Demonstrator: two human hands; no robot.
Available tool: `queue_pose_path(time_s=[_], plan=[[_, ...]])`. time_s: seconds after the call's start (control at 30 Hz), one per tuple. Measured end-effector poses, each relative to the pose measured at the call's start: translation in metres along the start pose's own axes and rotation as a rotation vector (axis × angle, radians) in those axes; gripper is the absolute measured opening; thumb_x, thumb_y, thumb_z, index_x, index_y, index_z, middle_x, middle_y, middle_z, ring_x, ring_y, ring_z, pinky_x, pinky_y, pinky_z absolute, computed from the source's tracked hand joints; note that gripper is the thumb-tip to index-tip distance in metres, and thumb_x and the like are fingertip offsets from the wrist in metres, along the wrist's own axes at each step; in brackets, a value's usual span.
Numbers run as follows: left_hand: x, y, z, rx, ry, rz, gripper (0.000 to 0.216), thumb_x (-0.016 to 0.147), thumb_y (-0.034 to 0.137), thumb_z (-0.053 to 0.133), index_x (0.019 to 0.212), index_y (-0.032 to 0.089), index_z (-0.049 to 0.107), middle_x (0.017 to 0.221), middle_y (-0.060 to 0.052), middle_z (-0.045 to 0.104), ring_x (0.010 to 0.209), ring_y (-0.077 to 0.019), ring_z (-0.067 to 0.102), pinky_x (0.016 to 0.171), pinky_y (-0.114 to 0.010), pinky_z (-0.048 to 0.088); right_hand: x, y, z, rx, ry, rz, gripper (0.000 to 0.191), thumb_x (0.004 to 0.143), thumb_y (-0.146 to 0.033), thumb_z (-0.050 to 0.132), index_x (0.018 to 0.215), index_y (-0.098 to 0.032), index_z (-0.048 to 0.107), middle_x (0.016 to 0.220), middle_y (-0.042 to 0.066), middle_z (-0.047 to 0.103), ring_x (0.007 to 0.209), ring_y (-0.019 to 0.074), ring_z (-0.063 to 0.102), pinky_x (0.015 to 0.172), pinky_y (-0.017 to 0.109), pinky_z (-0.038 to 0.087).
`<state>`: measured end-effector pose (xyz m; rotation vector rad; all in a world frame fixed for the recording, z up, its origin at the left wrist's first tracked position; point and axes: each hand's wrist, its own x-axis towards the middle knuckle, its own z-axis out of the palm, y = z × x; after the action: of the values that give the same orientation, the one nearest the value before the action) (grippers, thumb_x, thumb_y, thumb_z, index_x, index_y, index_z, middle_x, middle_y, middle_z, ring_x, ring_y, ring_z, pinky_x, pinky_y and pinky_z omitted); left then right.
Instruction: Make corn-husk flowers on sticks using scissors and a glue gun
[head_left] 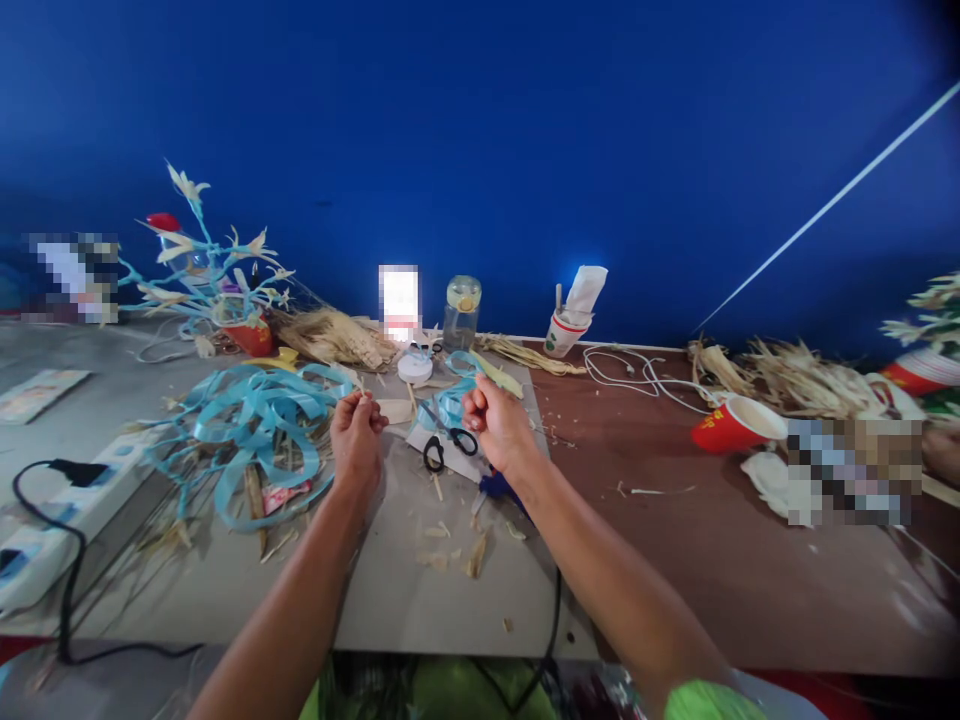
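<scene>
My left hand [357,433] is closed in a pinch above the grey board [405,590], holding a small pale piece I cannot make out. My right hand [496,420] is closed too, gripping a dried corn husk strip [496,374] and a bit of light blue ribbon [448,405]. Black-handled scissors [448,445] lie on the board between the two hands. A large loose tangle of light blue ribbon [247,425] lies just left of my left hand. Husk scraps [472,555] are scattered on the board under my forearms.
A white power strip [67,505] with a black cable sits at the left. At the back stand a blue-branched husk flower arrangement [217,275], a husk pile [334,340], a glass jar [461,312] and a paper cup [564,333]. A tipped red cup [735,424] and more husks [802,378] lie to the right.
</scene>
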<state>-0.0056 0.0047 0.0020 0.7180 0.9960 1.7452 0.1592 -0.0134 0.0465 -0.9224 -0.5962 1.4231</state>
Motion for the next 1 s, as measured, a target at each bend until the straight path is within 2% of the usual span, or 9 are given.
queue_pose_path(time_s=[0.23, 0.33, 0.43, 0.53, 0.63, 0.7, 0.8, 0.9, 1.0], plan=[[0.001, -0.002, -0.001, 0.015, -0.009, 0.020, 0.017, 0.066, 0.025, 0.066, 0.073, 0.018, 0.053, 0.062, 0.006, 0.049, 0.049, -0.0039, 0.043, 0.048, -0.017, 0.035, 0.010, 0.008, -0.001, -0.182, 0.047, -0.017, 0.004, 0.058, -0.017, 0.050, 0.054, -0.018, 0.050, 0.050, -0.005, 0.046, 0.042, 0.0065, 0.037, 0.043, 0.022, 0.025], [0.002, -0.003, -0.002, 0.021, 0.002, 0.038, 0.016, 0.066, 0.024, 0.066, 0.073, 0.018, 0.052, 0.064, 0.005, 0.050, 0.049, -0.0039, 0.043, 0.049, -0.017, 0.036, 0.010, 0.011, 0.000, -0.248, -0.015, 0.007, 0.010, 0.053, -0.013, 0.048, 0.061, -0.018, 0.052, 0.053, -0.007, 0.048, 0.043, 0.0060, 0.037, 0.045, 0.021, 0.026], [0.003, -0.002, -0.003, 0.019, 0.015, 0.044, 0.015, 0.067, 0.023, 0.065, 0.073, 0.017, 0.053, 0.065, 0.005, 0.051, 0.050, -0.0040, 0.044, 0.050, -0.017, 0.037, 0.012, 0.011, 0.004, -0.390, -0.084, 0.031, 0.012, 0.056, -0.014, 0.050, 0.066, -0.019, 0.054, 0.051, -0.007, 0.047, 0.044, 0.0068, 0.037, 0.046, 0.021, 0.028], [0.003, -0.002, -0.003, 0.016, 0.028, 0.063, 0.014, 0.069, 0.023, 0.065, 0.075, 0.018, 0.054, 0.065, 0.005, 0.051, 0.052, -0.0043, 0.045, 0.050, -0.017, 0.037, 0.023, 0.013, 0.012, -0.645, -0.117, -0.069, 0.006, 0.066, -0.023, 0.055, 0.069, -0.019, 0.057, 0.051, -0.006, 0.049, 0.048, 0.0089, 0.041, 0.051, 0.023, 0.032], [0.003, -0.001, -0.004, 0.015, 0.022, 0.074, 0.015, 0.070, 0.025, 0.066, 0.075, 0.018, 0.054, 0.065, 0.005, 0.051, 0.052, -0.0046, 0.045, 0.050, -0.017, 0.037, 0.043, 0.019, 0.024, -1.061, -0.193, -0.272, 0.016, 0.075, -0.030, 0.055, 0.066, -0.017, 0.060, 0.059, -0.001, 0.056, 0.059, 0.0118, 0.050, 0.060, 0.024, 0.036], [0.003, -0.002, -0.005, 0.021, 0.015, 0.070, 0.016, 0.071, 0.027, 0.066, 0.077, 0.018, 0.054, 0.065, 0.005, 0.051, 0.052, -0.0046, 0.045, 0.051, -0.017, 0.038, 0.057, 0.027, 0.033, -1.355, -0.264, -0.347, 0.019, 0.080, -0.027, 0.052, 0.070, -0.016, 0.064, 0.071, 0.003, 0.062, 0.070, 0.0141, 0.054, 0.067, 0.025, 0.038], [0.003, -0.002, -0.006, 0.038, 0.012, 0.064, 0.018, 0.072, 0.029, 0.066, 0.080, 0.018, 0.055, 0.065, 0.005, 0.051, 0.051, -0.0046, 0.045, 0.052, -0.017, 0.038, 0.072, 0.041, 0.043, -1.710, -0.361, -0.349, 0.023, 0.082, -0.030, 0.051, 0.089, -0.016, 0.068, 0.096, 0.011, 0.065, 0.090, 0.0207, 0.057, 0.075, 0.029, 0.041], [0.003, -0.003, -0.007, 0.054, 0.024, 0.054, 0.018, 0.072, 0.031, 0.065, 0.081, 0.018, 0.055, 0.064, 0.005, 0.051, 0.050, -0.0044, 0.045, 0.052, -0.017, 0.038, 0.079, 0.055, 0.050, -1.818, -0.410, -0.345, 0.030, 0.074, -0.032, 0.060, 0.095, -0.012, 0.069, 0.111, 0.019, 0.059, 0.104, 0.0302, 0.052, 0.081, 0.035, 0.042], [0.002, -0.002, -0.007, 0.072, 0.039, 0.050, 0.018, 0.073, 0.031, 0.065, 0.081, 0.018, 0.055, 0.064, 0.005, 0.050, 0.051, -0.0044, 0.045, 0.051, -0.017, 0.037, 0.082, 0.064, 0.054, -1.811, -0.419, -0.364, 0.027, 0.069, -0.024, 0.062, 0.092, -0.011, 0.069, 0.114, 0.020, 0.058, 0.110, 0.0334, 0.047, 0.085, 0.038, 0.041]])
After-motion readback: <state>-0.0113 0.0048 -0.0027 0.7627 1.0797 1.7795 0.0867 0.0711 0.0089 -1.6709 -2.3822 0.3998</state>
